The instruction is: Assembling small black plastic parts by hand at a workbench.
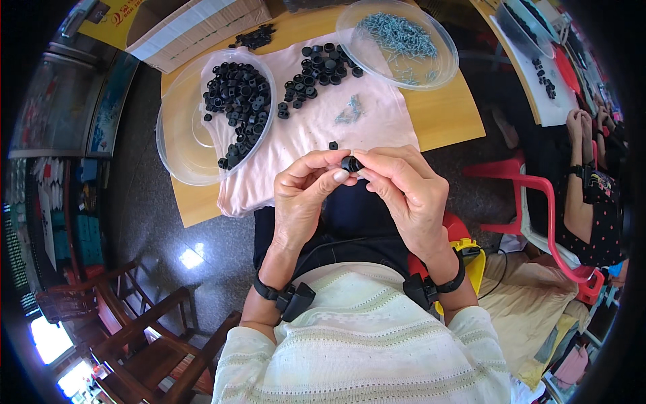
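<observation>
Between the fingertips of both hands, above the table's near edge, is a small round black plastic part. My left hand pinches it from the left with thumb and forefinger. From the right, my right hand closes on it with thumb and fingers; its far side is hidden there. One loose black part lies on the pink cloth just beyond my fingers. Farther off on the cloth are a heap of black caps and a little pile of silvery screws.
A clear round tub of black ring-like parts stands at left. Another clear tub holds many screws at the far right. Behind is a cardboard box. Red chairs and another person's arm are at right; wooden chairs stand lower left.
</observation>
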Demonstrator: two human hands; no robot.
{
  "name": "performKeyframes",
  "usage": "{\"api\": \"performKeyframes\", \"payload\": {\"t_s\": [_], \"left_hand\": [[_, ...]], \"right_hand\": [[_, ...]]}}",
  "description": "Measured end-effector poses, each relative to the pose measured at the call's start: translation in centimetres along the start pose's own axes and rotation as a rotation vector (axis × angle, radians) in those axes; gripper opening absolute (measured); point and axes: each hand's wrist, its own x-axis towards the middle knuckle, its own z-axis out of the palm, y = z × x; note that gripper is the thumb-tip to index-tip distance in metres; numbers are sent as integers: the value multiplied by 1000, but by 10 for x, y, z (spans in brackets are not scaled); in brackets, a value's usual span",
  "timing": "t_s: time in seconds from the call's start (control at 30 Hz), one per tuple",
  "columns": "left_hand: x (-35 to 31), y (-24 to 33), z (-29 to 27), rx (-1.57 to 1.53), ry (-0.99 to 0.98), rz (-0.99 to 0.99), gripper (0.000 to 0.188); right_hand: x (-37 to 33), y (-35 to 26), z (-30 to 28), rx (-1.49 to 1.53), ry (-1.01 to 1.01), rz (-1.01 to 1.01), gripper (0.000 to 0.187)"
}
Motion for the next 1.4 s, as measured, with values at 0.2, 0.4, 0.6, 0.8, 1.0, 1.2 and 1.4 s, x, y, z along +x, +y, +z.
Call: {"api": "performKeyframes", "payload": {"t_s": [0.2, 0.4, 0.6, 0.8, 1.0, 1.2, 1.4], "left_hand": [[0, 2, -3, 58, -42, 9, 24], [0, 4, -6, 103, -73, 30, 24], [1, 4, -4, 112, -78, 14, 23], [2, 6, 2, 84, -57, -21, 21], [5, 9, 7, 59, -16, -67, 22], [3, 4, 5, -88, 15, -129, 19], [2, 4, 4, -229, 16, -208, 15]], "right_hand": [[-2, 1, -1, 3, -13, 22, 26], [-3, 2, -2, 6, -36, 38, 26], [-4, 4, -3, 14, -36, 37, 24], [-3, 4, 3, 246, 36, 202, 17], [-3, 11, -2, 62, 6, 53, 21], [0, 1, 4, -71, 38, -91, 34], [3, 7, 3, -221, 7, -188, 38]]}}
